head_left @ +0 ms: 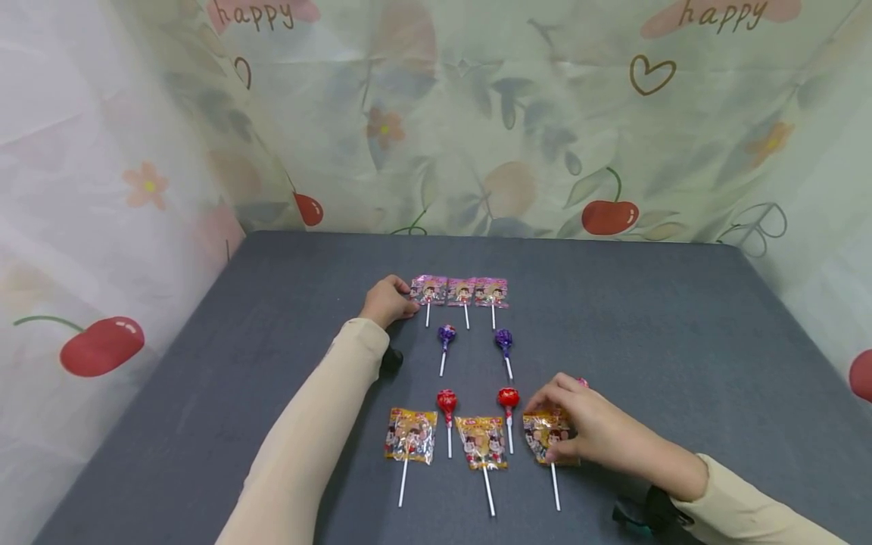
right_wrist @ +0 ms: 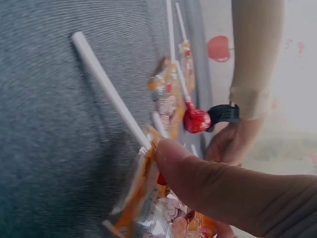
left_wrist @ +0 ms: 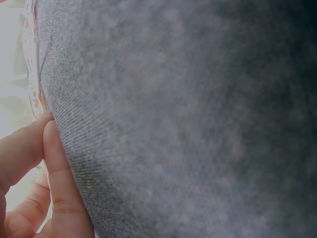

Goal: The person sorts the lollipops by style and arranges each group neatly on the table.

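"Lollipops (head_left: 484,443) are set out in rows on the bench (head_left: 647,325). How are they placed?"

"Three pink lollipops (head_left: 460,291) are lined up at the far end. Three yellow lollipops (head_left: 410,433) are laid at the near end. Two purple lollipops (head_left: 503,342) and two red lollipops (head_left: 446,401) are put between, with a gap left down the middle."

"Why are the white sticks (head_left: 489,492) all pointed toward the person?"

"It may be done so that the rows are kept neat."

"What is held?"

"The left pink lollipop (head_left: 428,289) is pinched at its wrapper's side edge by the left hand (head_left: 388,300), with fingers and thumb pressed together. The right yellow lollipop (head_left: 538,435) is pinched by the right hand (head_left: 593,424), with the thumb put on the wrapper close to the stick."

"Why are only the edges pinched?"

"Maybe so that each one can be nudged straight and the others are not bumped. Whether the yellow one is lifted off the bench cannot be told."
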`<state>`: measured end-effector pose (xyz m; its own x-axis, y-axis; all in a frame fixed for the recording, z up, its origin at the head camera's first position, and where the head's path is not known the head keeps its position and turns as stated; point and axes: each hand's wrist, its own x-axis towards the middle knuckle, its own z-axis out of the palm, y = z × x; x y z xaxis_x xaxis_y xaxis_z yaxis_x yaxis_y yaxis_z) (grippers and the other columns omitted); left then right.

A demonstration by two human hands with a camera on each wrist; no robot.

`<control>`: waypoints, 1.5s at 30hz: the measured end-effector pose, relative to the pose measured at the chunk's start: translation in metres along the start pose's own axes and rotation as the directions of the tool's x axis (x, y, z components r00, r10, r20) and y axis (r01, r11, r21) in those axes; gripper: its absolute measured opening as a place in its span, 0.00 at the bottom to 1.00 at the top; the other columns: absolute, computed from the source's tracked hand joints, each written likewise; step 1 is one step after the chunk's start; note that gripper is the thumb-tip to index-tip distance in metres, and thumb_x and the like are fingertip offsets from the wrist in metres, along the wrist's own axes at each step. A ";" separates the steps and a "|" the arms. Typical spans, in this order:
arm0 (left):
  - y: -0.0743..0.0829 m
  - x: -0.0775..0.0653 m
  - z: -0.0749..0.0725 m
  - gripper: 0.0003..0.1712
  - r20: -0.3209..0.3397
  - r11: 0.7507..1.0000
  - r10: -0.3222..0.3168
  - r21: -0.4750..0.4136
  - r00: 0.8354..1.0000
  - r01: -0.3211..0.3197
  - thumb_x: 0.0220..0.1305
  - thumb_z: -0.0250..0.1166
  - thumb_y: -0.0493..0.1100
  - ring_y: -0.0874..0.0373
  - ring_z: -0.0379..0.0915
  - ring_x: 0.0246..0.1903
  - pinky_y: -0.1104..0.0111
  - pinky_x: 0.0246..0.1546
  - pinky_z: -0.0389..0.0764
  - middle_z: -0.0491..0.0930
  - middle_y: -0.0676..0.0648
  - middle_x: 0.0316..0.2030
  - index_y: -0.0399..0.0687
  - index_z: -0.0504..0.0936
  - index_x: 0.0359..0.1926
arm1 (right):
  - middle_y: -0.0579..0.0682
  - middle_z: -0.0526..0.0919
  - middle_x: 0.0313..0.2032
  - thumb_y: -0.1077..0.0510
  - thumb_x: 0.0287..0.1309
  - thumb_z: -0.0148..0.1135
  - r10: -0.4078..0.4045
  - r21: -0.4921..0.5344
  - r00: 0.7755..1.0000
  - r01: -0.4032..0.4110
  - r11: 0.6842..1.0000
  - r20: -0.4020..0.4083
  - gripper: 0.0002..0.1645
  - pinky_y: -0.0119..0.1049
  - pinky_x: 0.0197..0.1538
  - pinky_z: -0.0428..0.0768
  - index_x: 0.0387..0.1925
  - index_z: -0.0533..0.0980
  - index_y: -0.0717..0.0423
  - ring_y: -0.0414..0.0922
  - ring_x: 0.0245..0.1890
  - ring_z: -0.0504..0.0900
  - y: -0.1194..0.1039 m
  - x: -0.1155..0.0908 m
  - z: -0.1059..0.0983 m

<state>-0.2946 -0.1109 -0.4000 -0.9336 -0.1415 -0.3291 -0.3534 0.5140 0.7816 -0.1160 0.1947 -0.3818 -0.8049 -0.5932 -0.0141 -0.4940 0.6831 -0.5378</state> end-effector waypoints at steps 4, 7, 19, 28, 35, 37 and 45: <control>0.001 0.001 0.000 0.21 0.003 1.000 0.000 -0.011 1.000 0.000 0.53 0.71 0.29 0.62 0.75 0.25 0.74 0.29 0.80 0.72 0.40 0.41 0.40 0.73 0.45 | 0.39 0.75 0.42 0.56 0.39 0.80 -0.014 0.000 1.000 0.014 1.000 -0.028 0.26 0.35 0.45 0.77 0.43 0.77 0.45 0.37 0.42 0.74 -0.004 -0.002 -0.005; 0.001 0.001 0.000 0.21 0.005 1.000 0.000 -0.010 1.000 0.000 0.53 0.71 0.29 0.62 0.75 0.24 0.74 0.28 0.79 0.73 0.40 0.41 0.40 0.73 0.46 | 0.39 0.75 0.41 0.57 0.39 0.80 -0.026 0.008 0.998 0.027 1.000 -0.051 0.25 0.35 0.45 0.79 0.42 0.78 0.44 0.36 0.42 0.76 -0.005 -0.003 -0.007; 0.004 -0.003 0.000 0.21 0.013 1.000 0.000 -0.016 1.000 0.001 0.54 0.71 0.30 0.61 0.75 0.27 0.74 0.30 0.80 0.73 0.40 0.43 0.40 0.73 0.47 | 0.39 0.81 0.41 0.55 0.45 0.76 -0.052 0.085 0.990 0.064 0.994 -0.132 0.22 0.31 0.39 0.76 0.44 0.80 0.43 0.34 0.39 0.75 -0.009 -0.008 -0.013; 0.003 0.000 0.001 0.20 0.010 1.000 -0.013 0.004 1.000 0.013 0.55 0.71 0.31 0.61 0.74 0.27 0.75 0.26 0.75 0.73 0.42 0.39 0.42 0.73 0.47 | 0.42 0.84 0.41 0.55 0.47 0.75 0.001 0.157 0.990 0.021 0.987 -0.139 0.19 0.29 0.31 0.73 0.44 0.80 0.46 0.33 0.33 0.74 -0.013 -0.004 -0.021; 0.003 0.000 0.001 0.20 0.011 1.000 -0.012 0.013 1.000 0.012 0.55 0.71 0.31 0.61 0.75 0.28 0.74 0.27 0.75 0.74 0.42 0.39 0.42 0.73 0.47 | 0.42 0.84 0.42 0.55 0.48 0.75 0.111 0.206 0.974 -0.069 0.976 -0.198 0.20 0.32 0.37 0.79 0.45 0.80 0.44 0.37 0.39 0.81 -0.019 0.003 -0.040; 0.002 0.001 0.000 0.20 0.010 1.000 -0.009 0.019 1.000 0.009 0.55 0.71 0.31 0.61 0.75 0.28 0.74 0.27 0.75 0.74 0.42 0.39 0.42 0.73 0.47 | 0.44 0.84 0.43 0.55 0.49 0.74 0.148 0.232 0.966 -0.097 0.968 -0.214 0.20 0.33 0.39 0.80 0.46 0.80 0.44 0.40 0.40 0.83 -0.020 0.006 -0.048; -0.002 0.005 0.000 0.21 0.011 1.000 -0.005 0.022 1.000 0.004 0.54 0.71 0.31 0.61 0.75 0.27 0.75 0.26 0.75 0.74 0.41 0.40 0.41 0.73 0.46 | 0.53 0.83 0.47 0.54 0.53 0.71 0.176 0.195 0.911 -0.109 0.975 -0.372 0.21 0.30 0.35 0.80 0.49 0.79 0.51 0.45 0.40 0.84 -0.017 0.030 -0.091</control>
<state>-0.2982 -0.1127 -0.4035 -0.9313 -0.1343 -0.3386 -0.3561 0.5315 0.7686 -0.1613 0.2038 -0.2966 -0.9428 -0.2619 0.2061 -0.3300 0.6475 -0.6870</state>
